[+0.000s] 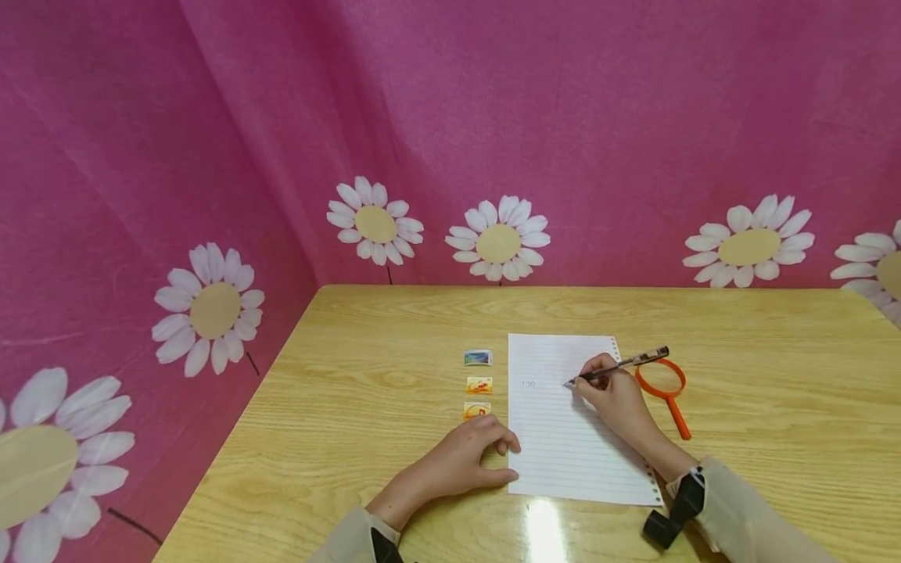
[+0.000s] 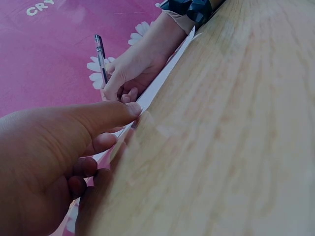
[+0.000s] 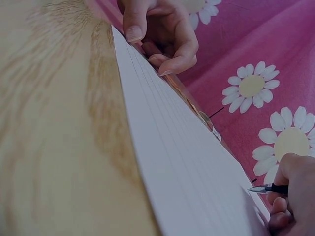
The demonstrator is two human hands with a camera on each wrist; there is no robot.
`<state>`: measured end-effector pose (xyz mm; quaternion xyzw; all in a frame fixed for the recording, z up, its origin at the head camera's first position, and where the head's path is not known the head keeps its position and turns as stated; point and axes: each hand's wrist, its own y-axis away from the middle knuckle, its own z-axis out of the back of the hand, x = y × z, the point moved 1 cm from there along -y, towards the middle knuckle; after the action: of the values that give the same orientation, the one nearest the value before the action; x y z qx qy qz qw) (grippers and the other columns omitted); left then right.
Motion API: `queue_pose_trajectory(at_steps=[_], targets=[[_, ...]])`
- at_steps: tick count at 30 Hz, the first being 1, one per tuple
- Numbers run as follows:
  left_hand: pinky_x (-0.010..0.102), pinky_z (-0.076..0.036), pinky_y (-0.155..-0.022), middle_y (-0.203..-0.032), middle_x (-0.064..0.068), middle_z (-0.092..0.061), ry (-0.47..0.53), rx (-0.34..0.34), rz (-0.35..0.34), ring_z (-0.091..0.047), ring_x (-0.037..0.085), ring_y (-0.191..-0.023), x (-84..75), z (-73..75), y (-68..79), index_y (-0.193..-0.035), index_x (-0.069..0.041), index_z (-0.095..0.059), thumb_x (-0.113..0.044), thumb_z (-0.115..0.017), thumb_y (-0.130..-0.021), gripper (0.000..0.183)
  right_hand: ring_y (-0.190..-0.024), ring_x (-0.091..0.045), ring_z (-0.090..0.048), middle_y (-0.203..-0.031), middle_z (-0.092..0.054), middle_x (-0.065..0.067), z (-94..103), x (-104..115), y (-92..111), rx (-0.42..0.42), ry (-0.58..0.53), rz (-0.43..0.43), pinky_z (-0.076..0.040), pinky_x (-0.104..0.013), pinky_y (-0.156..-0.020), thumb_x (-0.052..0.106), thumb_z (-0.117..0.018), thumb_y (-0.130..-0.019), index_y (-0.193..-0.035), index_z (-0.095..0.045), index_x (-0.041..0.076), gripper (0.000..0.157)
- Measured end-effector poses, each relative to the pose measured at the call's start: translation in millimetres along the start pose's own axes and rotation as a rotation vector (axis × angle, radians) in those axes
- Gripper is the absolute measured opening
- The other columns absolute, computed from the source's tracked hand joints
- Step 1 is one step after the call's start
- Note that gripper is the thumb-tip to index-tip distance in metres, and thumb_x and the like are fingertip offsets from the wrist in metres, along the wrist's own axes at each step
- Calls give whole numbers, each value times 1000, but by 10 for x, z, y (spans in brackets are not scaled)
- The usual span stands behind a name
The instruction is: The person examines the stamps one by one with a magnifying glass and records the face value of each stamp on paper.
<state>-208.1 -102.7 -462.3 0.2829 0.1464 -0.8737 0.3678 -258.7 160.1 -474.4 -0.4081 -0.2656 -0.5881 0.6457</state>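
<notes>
As the right hand (image 1: 615,399) pinches a pen (image 1: 651,356), thumb and fingers closed about the barrel near its tip, that tip stands at the upper half of a ruled sheet (image 1: 556,450); whether it touches the paper cannot be confirmed. The sheet lies on the surface (image 1: 352,375), apart from the far edge and well apart from the far left corner, with faint marks (image 1: 528,384) left of the tip. The left hand (image 1: 461,461) rests at the sheet's left side, its fingers loosely bent, the thumb spread from them and overlapping the paper; nothing is gripped. A far card (image 1: 479,358), a middle card (image 1: 479,385) and a near card (image 1: 477,409) form a column between the sheet and the surface's left edge, the near card just beside the left hand. A magnifying glass (image 1: 678,418) lies beyond the right hand, toward the surface's right edge. Risks, as assessed: the sheet could pivot under a firm stroke, since restraint at the left side appears light; the near card could be pushed out of line should the left hand shift toward the far edge; the magnifying glass could be knocked by a wide rightward sweep.
</notes>
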Motion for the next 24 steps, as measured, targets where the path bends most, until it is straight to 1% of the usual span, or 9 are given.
queue_pose_trajectory(at_steps=[3,7,10,24], targets=[[18,-43,-87,-95,-7,-57,4,-3,-1,-49,-1,-89,0,-11,8,-108,-21,-65,-31,-73,-88,24,-64,-4,-44,-79,-56,-9,3,-12,11,-7,-15,-5,-38,-21,-55,2,-64,-88,-94,-55,1,10],[18,-43,-87,-95,-8,-56,-1,-3,-3,-49,-1,-89,5,-31,17,-108,-21,-65,-31,-73,-88,24,-61,-4,-43,-77,-55,-6,8,-29,32,-41,-46,-22,-38,-21,-53,2,-63,-87,-93,-56,1,9],[18,-43,-86,-94,-8,-56,-8,-3,-6,-48,-1,-88,8,-38,19,-108,-21,-65,-31,-73,-88,24,-61,-4,-43,-76,-54,-5,9,-41,43,-55,-43,-30,-38,-21,-53,3,-63,-87,-92,-55,2,9],[18,-43,-86,-95,-8,-57,-17,5,-6,-48,0,-89,-5,-15,12,-109,-21,-64,-31,-73,-88,24,-62,-5,-44,-77,-54,-7,7,-36,35,-42,-10,-19,-39,-21,-55,2,-63,-86,-91,-55,3,10]])
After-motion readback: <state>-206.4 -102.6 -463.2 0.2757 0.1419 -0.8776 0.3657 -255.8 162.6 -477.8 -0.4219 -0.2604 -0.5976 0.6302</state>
